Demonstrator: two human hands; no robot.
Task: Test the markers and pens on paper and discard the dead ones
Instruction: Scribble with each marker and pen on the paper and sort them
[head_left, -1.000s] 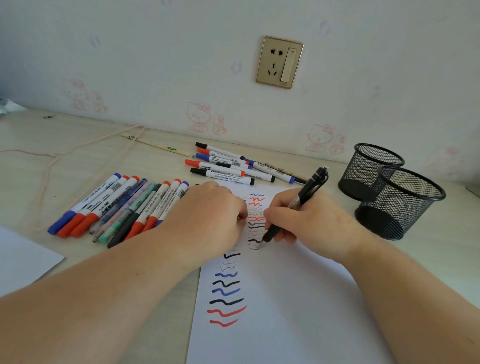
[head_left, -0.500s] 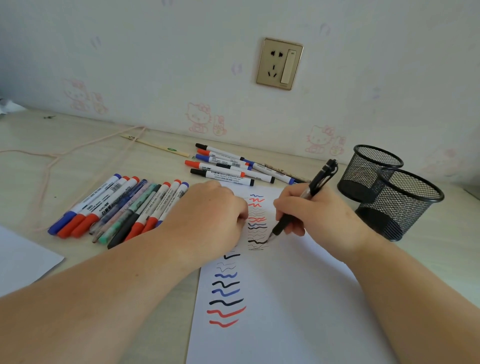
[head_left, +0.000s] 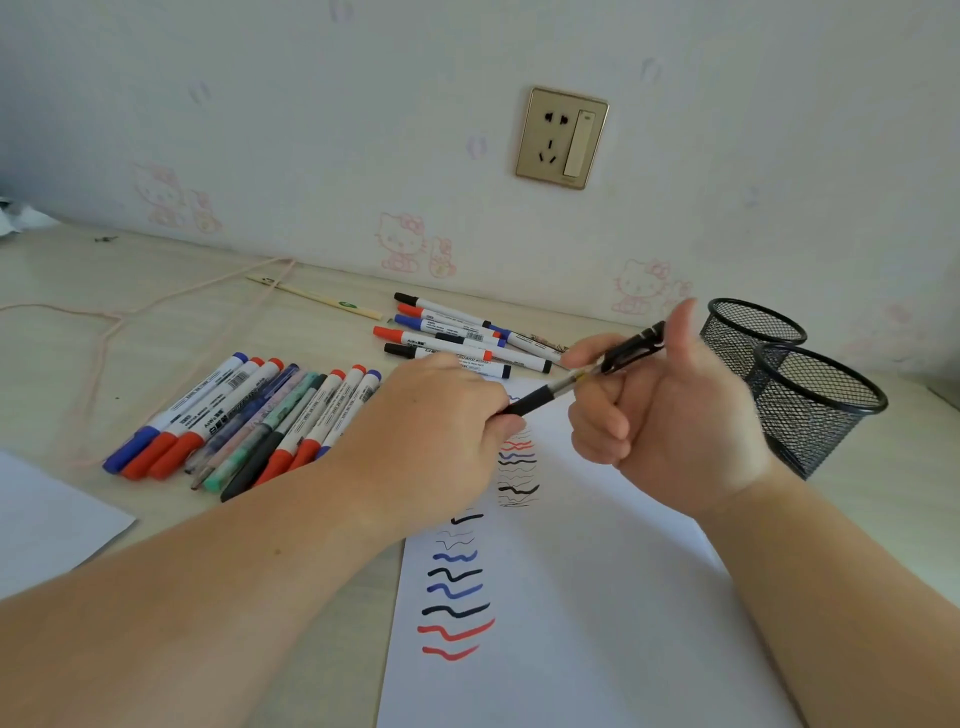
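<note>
Black pen (head_left: 576, 382), light and rigid, held level above paper (head_left: 571, 597): left hand (head_left: 436, 431) pinches its rubber grip, right hand (head_left: 670, 415) its clip end.

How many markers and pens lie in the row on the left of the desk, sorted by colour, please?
Red markers: 4
Blue markers: 2
Black marker: 1
Patterned pens: 3
Total: 10
</note>
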